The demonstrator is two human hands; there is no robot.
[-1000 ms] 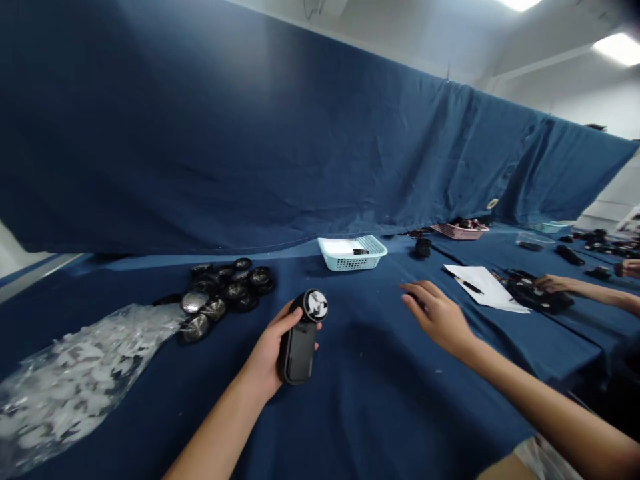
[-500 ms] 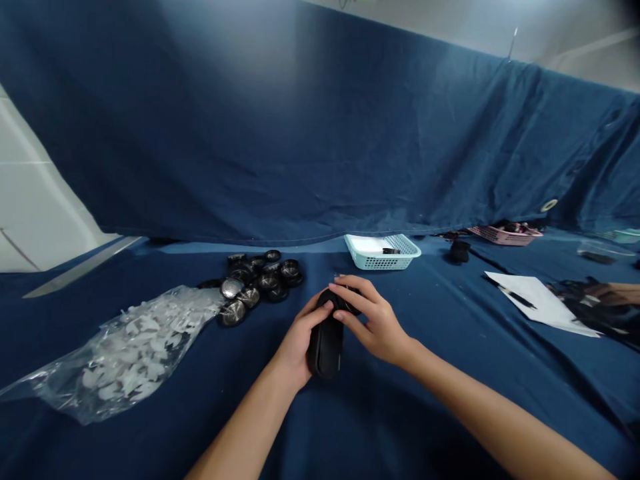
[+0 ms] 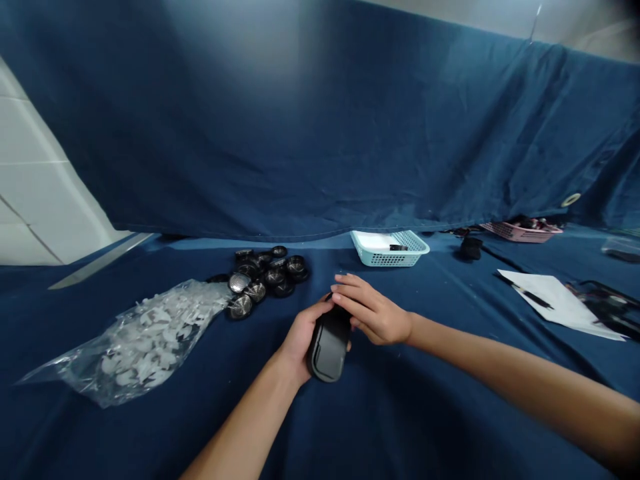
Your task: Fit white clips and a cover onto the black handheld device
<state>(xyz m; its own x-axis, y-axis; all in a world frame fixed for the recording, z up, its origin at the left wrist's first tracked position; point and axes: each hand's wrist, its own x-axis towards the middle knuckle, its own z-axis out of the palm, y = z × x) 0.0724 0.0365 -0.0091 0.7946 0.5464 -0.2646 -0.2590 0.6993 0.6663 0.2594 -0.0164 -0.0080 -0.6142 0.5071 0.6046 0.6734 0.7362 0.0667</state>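
A: Item one, centre of the bench?

B: One black handheld device (image 3: pixel 329 347), rounded oblong body, lying lengthwise toward the camera on the blue cloth (image 3: pixel 430 413), close in front of the person. Its far end is covered by fingers, so the head of it cannot be made out.

A: Hands on it?

B: Two. Left hand (image 3: pixel 299 337) wraps the body from the left side, thumb up near the top, gripping it. Right hand (image 3: pixel 373 312) comes in from the right, fingers curled over the device's far end, pressing on or grasping it there; what lies beneath the fingers is hidden.

A: Nearest stock?

B: One heap of round black-and-silver discs (image 3: pixel 265 280), just beyond and left of the hands, resting on the cloth. Touching that heap on its left: one clear plastic bag (image 3: pixel 140 340) of small white pieces, lying flat.

A: Farther back?

B: One pale mesh basket (image 3: pixel 390 248) at the foot of the hanging blue curtain (image 3: pixel 320 120), a small dark item inside. One small black object (image 3: pixel 471 248) right of the basket. One pink tray (image 3: pixel 520 231) beyond that, with contents too small to tell.

A: Right edge?

B: One white paper sheet (image 3: pixel 560 303) with a pen (image 3: pixel 529 295) lying on it, well apart from the hands.
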